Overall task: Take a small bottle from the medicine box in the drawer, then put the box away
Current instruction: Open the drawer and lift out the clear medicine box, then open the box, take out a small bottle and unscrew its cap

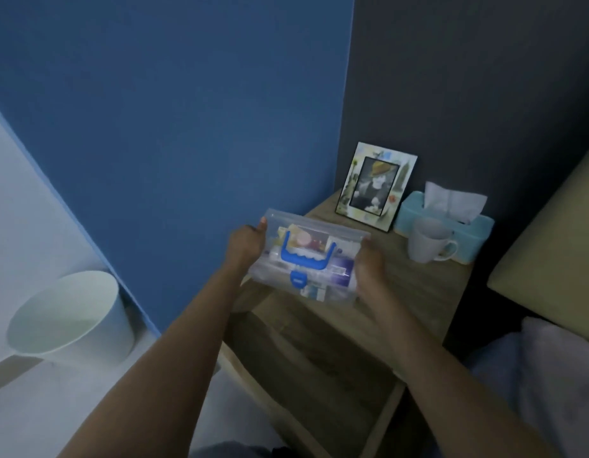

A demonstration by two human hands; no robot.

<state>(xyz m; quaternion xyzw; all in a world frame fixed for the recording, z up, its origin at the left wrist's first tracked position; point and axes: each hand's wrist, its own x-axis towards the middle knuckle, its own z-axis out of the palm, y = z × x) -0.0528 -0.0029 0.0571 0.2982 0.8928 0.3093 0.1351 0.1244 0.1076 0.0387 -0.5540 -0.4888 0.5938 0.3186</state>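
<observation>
A clear plastic medicine box (pixel 322 239) with a blue handle and blue latch is held between both hands above the front left part of the wooden nightstand (pixel 428 292). My left hand (pixel 245 247) grips its left end and my right hand (pixel 369 269) grips its right end. The lid is closed, and packets and small containers show through it. Below the box the drawer (pixel 319 368) is pulled out, and its inside looks dark and bare. No separate small bottle can be made out.
On the nightstand stand a picture frame (pixel 375 186), a teal tissue box (pixel 475 233) and a white mug (pixel 428 241). A white waste bin (pixel 71 319) sits on the floor at left by the blue wall. A bed (pixel 551 252) lies at right.
</observation>
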